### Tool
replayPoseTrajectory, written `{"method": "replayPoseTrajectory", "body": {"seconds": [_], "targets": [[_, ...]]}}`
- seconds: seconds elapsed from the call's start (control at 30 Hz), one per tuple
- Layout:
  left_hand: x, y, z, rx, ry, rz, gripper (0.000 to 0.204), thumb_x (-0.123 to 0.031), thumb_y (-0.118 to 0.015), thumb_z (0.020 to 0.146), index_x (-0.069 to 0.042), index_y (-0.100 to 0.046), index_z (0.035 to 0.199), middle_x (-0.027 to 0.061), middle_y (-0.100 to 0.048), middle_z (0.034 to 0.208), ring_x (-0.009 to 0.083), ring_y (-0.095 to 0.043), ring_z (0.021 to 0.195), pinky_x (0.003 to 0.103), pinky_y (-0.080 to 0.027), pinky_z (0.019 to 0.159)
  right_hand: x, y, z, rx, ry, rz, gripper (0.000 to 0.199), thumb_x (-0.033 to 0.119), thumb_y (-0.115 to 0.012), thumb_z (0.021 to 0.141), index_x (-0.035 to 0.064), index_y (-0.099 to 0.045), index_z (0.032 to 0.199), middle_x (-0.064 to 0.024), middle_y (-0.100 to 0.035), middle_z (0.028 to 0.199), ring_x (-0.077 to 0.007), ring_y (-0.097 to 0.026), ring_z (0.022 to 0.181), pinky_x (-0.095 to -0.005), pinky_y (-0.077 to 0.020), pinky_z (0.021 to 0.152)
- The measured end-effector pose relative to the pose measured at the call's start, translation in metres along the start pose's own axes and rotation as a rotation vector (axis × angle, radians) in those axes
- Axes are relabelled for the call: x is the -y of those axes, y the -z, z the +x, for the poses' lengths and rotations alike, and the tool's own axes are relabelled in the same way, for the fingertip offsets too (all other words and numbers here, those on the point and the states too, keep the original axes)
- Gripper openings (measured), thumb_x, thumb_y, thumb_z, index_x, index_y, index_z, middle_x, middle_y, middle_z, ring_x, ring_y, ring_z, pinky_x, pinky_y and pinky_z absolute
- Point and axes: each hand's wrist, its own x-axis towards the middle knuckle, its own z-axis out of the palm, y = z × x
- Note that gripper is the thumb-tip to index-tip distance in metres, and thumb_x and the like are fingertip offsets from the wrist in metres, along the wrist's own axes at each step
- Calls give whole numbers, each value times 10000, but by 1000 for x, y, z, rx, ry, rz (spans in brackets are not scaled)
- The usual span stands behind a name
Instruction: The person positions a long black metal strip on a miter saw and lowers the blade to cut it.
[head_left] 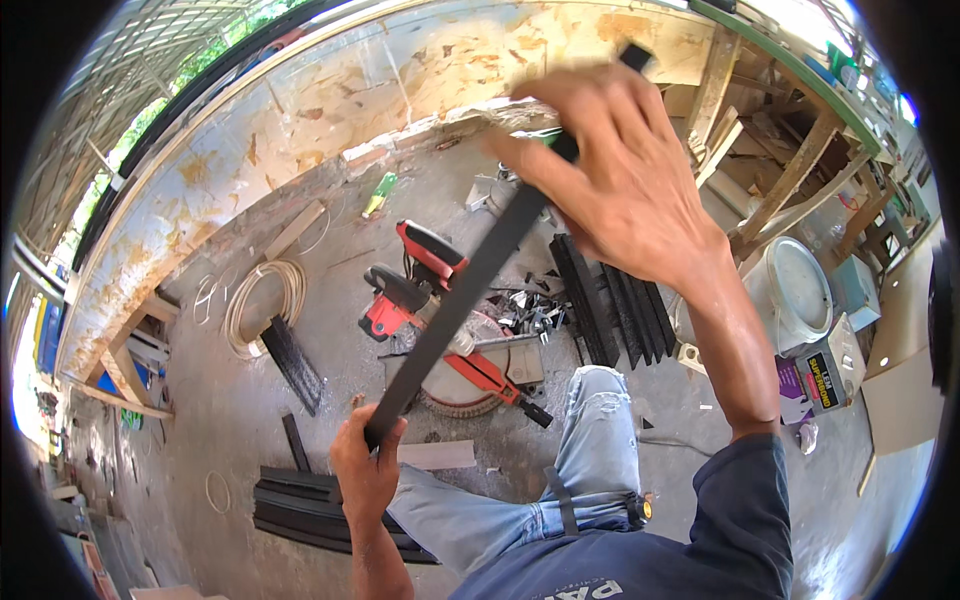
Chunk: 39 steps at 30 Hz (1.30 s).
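I hold a long black metal bar (470,280) slanting from lower left to upper right. My left hand (366,470) grips its lower end. My right hand (612,170) is raised close to the camera and wraps around the bar's upper part, fingers curled over it. Below the bar on the concrete floor stands a red and black chop saw (420,280) with a round blade. My knee in light torn jeans (600,420) is bent beside the saw.
Black bars lie in a stack (610,300) right of the saw, with more (300,500) at lower left. A coil of pale hose (262,305) lies left. A white bucket (795,295) and a box (822,378) stand right. A plywood wall (330,100) runs behind.
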Motion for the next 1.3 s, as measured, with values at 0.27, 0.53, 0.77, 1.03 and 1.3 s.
{"method": "replayPoseTrajectory", "body": {"seconds": [0.27, 0.53, 0.77, 1.03, 1.3], "targets": [[9, -8, -33, -387, 341, -469, 257, -225, -719, 947, 1, -602, 984, 78, -660, 801, 151, -601, 695, 302, -474, 655, 41, -58, 10, -496, -136, 372, 459, 142, -737, 715, 72, -651, 1160, -187, -509, 1257, -320, -542, 1121, -431, -458, 932], [32, 14, -44, -818, 355, -537, 371, -293, -539, 1051, 4, -435, 1250, 110, -641, 981, 184, -631, 770, 312, -520, 726, 104, -231, -46, 484, -531, 477, 450, 255, -681, 846, 5, -597, 1212, -174, -554, 1286, -340, -478, 1262, -460, -412, 1049], [100, -31, -44, -1079, 618, -600, 480, -223, -594, 1012, 30, -328, 1321, 119, -595, 953, 212, -622, 574, 332, -515, 575, 104, -283, -61, 1025, -748, 559, 550, 343, -629, 921, -24, -488, 1304, -264, -619, 1220, -414, -610, 1165, -484, -497, 963], [221, -174, -39, -1082, 771, -609, 541, 1, -686, 851, 60, -339, 1262, 195, -517, 1148, 223, -642, 738, 316, -619, 543, 102, -293, -83, 915, -791, 560, 526, 319, -656, 918, -21, -495, 1286, -299, -681, 1056, -462, -657, 1025, -516, -496, 901], [295, -296, -22, -878, 1143, -36, 693, -122, -785, 739, 131, -411, 1265, 289, -618, 1087, 446, -653, 923, 495, -531, 846, 103, -300, -101, 775, -804, 668, 470, 288, -702, 893, -15, -536, 1212, -260, -669, 873, -396, -650, 814, -459, -469, 769]]}}
